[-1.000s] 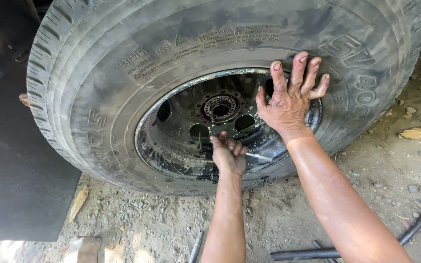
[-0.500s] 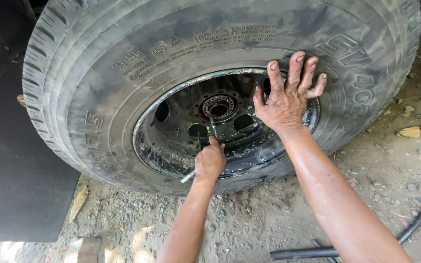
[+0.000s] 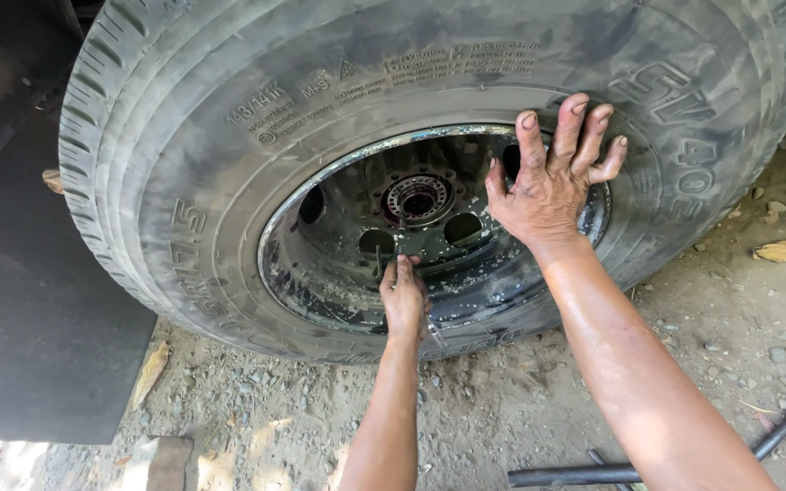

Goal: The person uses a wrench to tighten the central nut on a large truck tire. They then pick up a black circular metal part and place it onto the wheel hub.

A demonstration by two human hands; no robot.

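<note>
Against the dark rim [image 3: 338, 264] of a large worn tyre [image 3: 229, 109], a thin metal tool [image 3: 380, 261] is held in the closed grip of the left hand [image 3: 405, 300]; most of the tool is hidden by the fingers, and its kind cannot be made out. The right hand [image 3: 552, 186] is pressed flat on the tyre sidewall, fingers spread, holding nothing. The hub [image 3: 416, 200] sits just above the tool. 2 metal bars [image 3: 584, 473] lie on the dirt ground [image 3: 730, 318], partly cut off.
</note>
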